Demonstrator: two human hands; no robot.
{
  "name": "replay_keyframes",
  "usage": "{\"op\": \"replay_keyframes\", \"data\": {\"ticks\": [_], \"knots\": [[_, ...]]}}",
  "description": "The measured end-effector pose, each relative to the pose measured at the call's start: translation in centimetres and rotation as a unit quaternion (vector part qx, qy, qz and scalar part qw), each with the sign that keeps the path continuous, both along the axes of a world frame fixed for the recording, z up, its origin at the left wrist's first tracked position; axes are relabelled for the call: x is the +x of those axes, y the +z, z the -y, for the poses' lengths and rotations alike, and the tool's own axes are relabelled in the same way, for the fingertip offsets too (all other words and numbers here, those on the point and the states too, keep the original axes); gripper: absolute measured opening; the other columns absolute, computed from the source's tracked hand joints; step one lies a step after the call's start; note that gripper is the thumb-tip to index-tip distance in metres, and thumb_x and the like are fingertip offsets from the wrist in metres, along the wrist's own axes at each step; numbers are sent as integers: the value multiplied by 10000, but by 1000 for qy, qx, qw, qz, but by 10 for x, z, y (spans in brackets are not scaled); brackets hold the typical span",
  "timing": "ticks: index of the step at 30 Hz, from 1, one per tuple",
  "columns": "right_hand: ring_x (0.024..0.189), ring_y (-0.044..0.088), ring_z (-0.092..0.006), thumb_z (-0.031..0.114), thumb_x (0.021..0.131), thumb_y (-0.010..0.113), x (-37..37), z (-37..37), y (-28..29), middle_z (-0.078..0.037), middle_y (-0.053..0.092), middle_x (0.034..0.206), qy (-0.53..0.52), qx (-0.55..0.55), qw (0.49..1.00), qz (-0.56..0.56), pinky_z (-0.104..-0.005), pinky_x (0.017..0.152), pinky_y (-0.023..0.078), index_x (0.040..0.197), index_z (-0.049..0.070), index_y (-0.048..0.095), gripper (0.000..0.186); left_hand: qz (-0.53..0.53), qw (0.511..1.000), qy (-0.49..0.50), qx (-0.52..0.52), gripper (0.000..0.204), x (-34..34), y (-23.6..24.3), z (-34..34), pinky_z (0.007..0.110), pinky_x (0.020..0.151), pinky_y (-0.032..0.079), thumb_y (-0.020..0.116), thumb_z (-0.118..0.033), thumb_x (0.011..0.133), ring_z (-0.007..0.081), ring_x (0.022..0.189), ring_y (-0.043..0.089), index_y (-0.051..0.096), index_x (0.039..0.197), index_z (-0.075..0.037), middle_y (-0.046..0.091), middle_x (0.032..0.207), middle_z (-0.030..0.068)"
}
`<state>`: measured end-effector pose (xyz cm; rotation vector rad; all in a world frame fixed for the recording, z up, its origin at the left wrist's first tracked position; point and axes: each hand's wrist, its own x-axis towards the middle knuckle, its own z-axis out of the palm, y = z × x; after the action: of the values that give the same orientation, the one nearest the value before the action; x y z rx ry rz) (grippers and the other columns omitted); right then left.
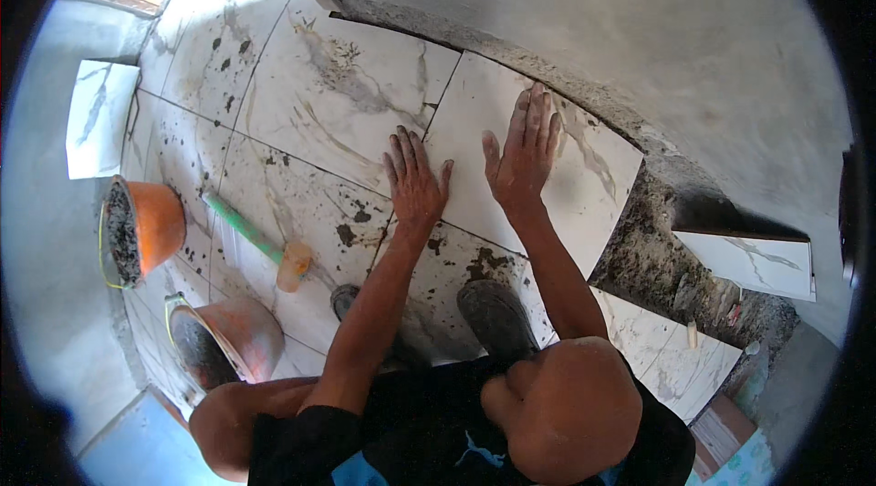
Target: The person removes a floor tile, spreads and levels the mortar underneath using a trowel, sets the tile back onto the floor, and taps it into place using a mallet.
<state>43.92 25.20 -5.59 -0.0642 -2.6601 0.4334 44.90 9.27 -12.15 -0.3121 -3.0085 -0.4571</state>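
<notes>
Head view: one large square tile point(584, 189), white glazed face with grey-brown marble veining, straight-edged, lying at the foot of the wall point(593, 2), which is smooth grey plaster with a rough, crumbly base. Along the tile's right edge, a bed of coarse, dark rubble point(652, 221). Right hand point(522, 153), bare and dusty, laid palm down on this tile; fingers extended and close together, thumb held out. Left hand point(420, 189), likewise flat and dusty, near the joint with the neighbouring tiles point(306, 189); fingers straight and slightly spread, thumb apart, pinching nothing. Neighbouring tiles of the same marbled pattern, flecked with dark, lumpy spatter. Mallet, lying left of the left hand: green cylindrical handle point(242, 229), blunt yellowish-brown head point(293, 267). Orange bucket point(162, 223), round, holding grainy dark grey mix point(121, 235). Second bucket point(246, 331), duller, smeared reddish, with grey contents point(196, 349), near the first. Tile piece point(100, 121), rectangular, glossy, against the left wall. Cut tile strip point(753, 262), narrow, beside the rubble at right. Two dark shoes point(497, 317), scuffed and dusty, below the hands.
</notes>
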Motion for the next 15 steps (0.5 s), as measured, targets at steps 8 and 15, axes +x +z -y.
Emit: {"op": "replay_keyframes", "data": {"ticks": [8,15], "knots": [[1310,224,-334,370,879,469,-5,-7,-71,-221,213,1414,36,4,995,92,-484,1065,164,1325,-62,279,650,1,1000,2,19,644,0,-4,-12,492,1062,144,428,-353,897,381,1321,161,244,1328,88,176,1415,256],[1325,192,-317,404,870,470,-6,-17,-88,-214,209,1416,-15,35,992,118,-491,1060,160,1328,-60,273,681,0,1000,1,18,624,-1,-9,-13,486,1067,137,399,-346,916,374,1330,142,231,1333,87,151,1423,256]]}}
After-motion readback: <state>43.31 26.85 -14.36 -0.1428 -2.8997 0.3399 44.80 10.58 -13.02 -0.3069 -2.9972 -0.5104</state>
